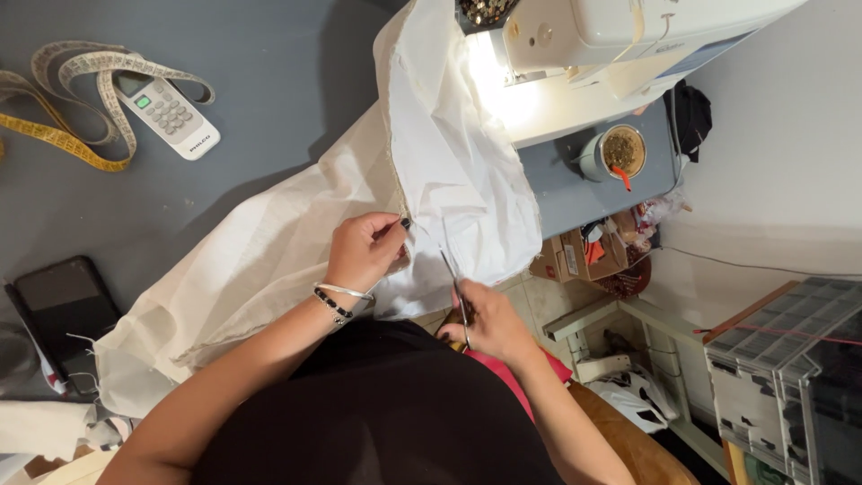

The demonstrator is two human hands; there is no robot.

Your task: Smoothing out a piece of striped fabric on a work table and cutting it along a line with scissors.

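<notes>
- Grey tabletop (269, 81) fills the upper left and middle of the frame; a pale wall and a crowded floor take up the right side.
- Across the middle of the frame lies a white fabric (449, 153), running from the sewing machine (611, 45) at the top edge down to the person's lap.
- Left hand (364, 251), just left of centre, pinches the fabric's lower edge, fingers clenched on the cloth; bracelets (339, 299) ring the wrist.
- Right hand (489, 325), just right of centre, grips the handles of the scissors (453, 283), whose blades point up toward the fabric edge beside the left hand.
- At the upper left, a measuring tape (81, 99) loops around a white remote control (166, 112).
- A dark phone (63, 305) lies at the left edge, partly beside the cream cloth (242, 269) that spreads under the white piece.
- Near the machine's base, upper right of centre, stands a small round tin (615, 153) with something orange sticking out.
- Plastic drawer boxes (790, 368) sit at the lower right.
</notes>
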